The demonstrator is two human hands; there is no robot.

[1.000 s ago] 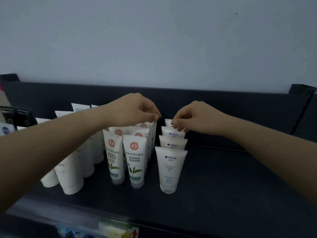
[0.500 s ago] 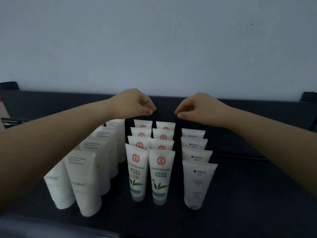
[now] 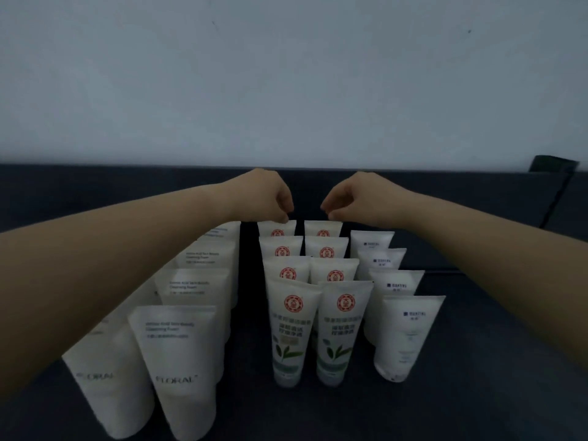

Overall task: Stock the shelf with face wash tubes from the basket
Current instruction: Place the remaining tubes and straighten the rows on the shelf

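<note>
Left grip and right grip are both over the back edge of the shelf. Fingers are curled, with the tips down on the crimped tops of the rear-left red-logo tube and the rear-right red-logo tube. Can't tell whether either grip is pinching the crimp or just touching it.

Face wash tubes stand cap-down on the shelf:
- Red-logo tubes in two columns at mid-shelf, running back to front.
- FLORAL tubes toward the left edge.
- Blue-logo tubes in a single column on the right.
- Basket not in view.

Step looks like squaring up the two rearmost red-logo tubes.
- Work from the crimp only, with small nudges.
- Keep the wrists high so the forearms clear the FLORAL and blue-logo columns.
- The tubes stand on narrow caps, so one knock likely dominoes a column.
- Lift straight up to let go, no sideways drag.

Versus half a second ago: both grips were above the rear tubes with a visible gap. Now they have dropped onto the crimps. Tube layout is unchanged.
</note>
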